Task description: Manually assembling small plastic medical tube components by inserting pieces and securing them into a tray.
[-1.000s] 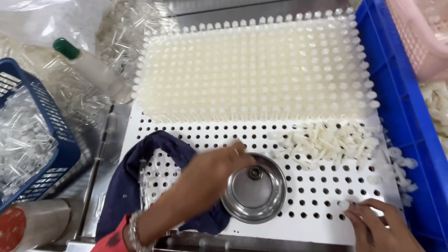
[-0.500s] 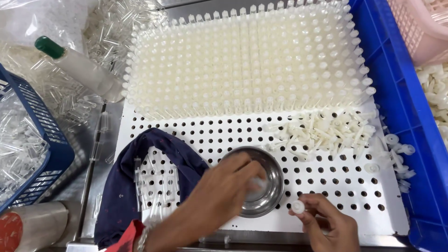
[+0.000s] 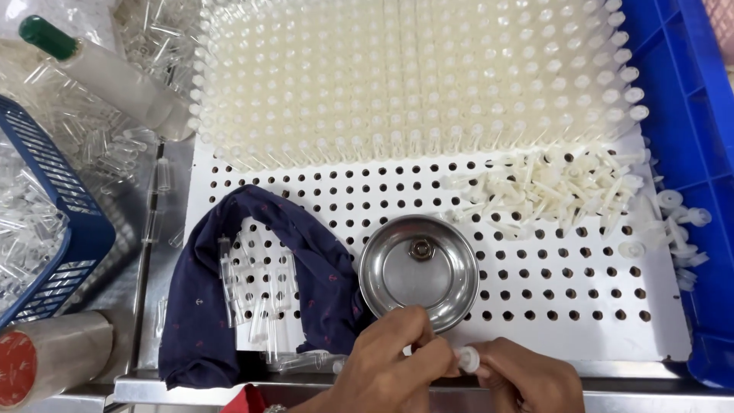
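Your left hand [image 3: 397, 359] and right hand [image 3: 524, 375] meet below the steel bowl [image 3: 419, 271], fingertips pinching one small white cap [image 3: 466, 358] between them, its long axis lying left-right.

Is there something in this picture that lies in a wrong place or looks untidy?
Yes. A heap of loose white plastic pieces lies jumbled on the perforated white board, and some have strayed off its right edge toward the blue crate. A dark blue cloth lies crumpled over the board's left corner, covering holes.
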